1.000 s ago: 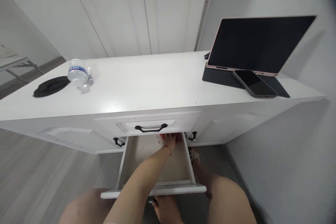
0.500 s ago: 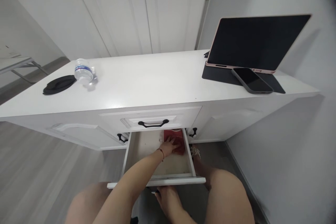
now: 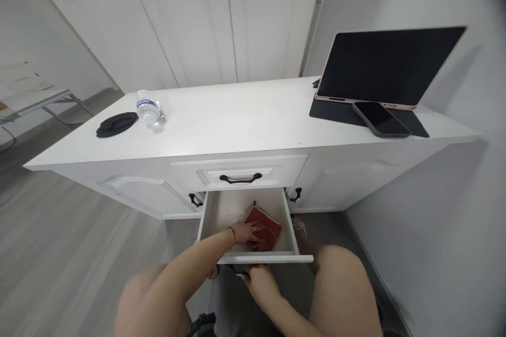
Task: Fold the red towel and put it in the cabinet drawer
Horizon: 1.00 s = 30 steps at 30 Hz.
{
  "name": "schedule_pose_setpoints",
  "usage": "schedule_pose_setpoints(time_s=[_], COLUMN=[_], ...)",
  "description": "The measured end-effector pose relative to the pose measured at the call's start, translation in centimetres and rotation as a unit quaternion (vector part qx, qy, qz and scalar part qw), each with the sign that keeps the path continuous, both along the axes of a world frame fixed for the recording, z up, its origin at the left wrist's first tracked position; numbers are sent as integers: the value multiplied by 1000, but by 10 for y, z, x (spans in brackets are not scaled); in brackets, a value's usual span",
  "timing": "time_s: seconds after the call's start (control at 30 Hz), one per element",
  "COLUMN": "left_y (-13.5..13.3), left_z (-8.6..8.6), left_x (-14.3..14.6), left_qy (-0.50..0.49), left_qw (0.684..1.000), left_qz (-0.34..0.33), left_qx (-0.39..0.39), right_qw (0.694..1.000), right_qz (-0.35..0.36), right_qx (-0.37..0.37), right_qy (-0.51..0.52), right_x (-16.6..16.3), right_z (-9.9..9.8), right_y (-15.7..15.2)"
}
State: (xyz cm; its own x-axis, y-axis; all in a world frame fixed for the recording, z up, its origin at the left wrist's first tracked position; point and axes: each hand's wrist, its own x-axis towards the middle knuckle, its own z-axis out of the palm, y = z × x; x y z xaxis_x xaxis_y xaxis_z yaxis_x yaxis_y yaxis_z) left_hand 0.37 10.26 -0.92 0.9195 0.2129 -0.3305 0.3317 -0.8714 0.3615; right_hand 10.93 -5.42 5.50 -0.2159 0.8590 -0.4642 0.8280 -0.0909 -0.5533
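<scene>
A low white cabinet has its lower drawer (image 3: 291, 229) pulled out. My left hand (image 3: 247, 233) reaches into the drawer and its fingers are closed on a flat red pouch (image 3: 270, 225), which lies tilted near the drawer's front right. My right hand (image 3: 259, 280) is under the drawer front (image 3: 276, 259), curled round its black handle (image 3: 237, 271). My bare knees are at either side of the drawer.
On the cabinet top (image 3: 237, 121) lie a water bottle (image 3: 148, 107) and a black cloth item (image 3: 116, 124) at the left, and a propped tablet (image 3: 391, 66) with a phone (image 3: 381, 118) at the right. A shut upper drawer (image 3: 240, 172) sits above. A grey wall stands close on the right.
My left hand drew back from the rear of the drawer and brought the red pouch forward with it. My right hand stayed at the drawer front.
</scene>
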Motion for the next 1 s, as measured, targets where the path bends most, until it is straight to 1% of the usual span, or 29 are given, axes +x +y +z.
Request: schedule_pose_setpoints(time_s=[0.13,0.2,0.3,0.43,0.57,0.7,0.83,1.0], left_y=[0,2,5,7,4,0,-5,-14], left_z=[0,2,8,19,34,46,55,69], left_x=[-24,-34,-48,-67,-81,-86,-82,-80], left_qy=[14,31,54,54,105,143,167,168], left_qw=[1000,999,997,991,980,968,957,953], left_qz=[-3,12,51,120,168,202,234,249], left_qx=[13,15,0,-23,-25,-34,-42,-40], right_qw=[1000,1000,1000,1000,1000,1000,999,997], right_qz=[-3,-4,0,-2,-8,-11,-16,-14], right_qx=[-7,-5,1,6,12,23,40,59], right_qy=[-7,-4,-1,-5,-3,7,27,52], right_x=[0,1,1,1,1,1,2,5], right_z=[4,5,5,5,4,-2,-10,-10], right_y=[1,0,0,0,-1,-2,-3,-5])
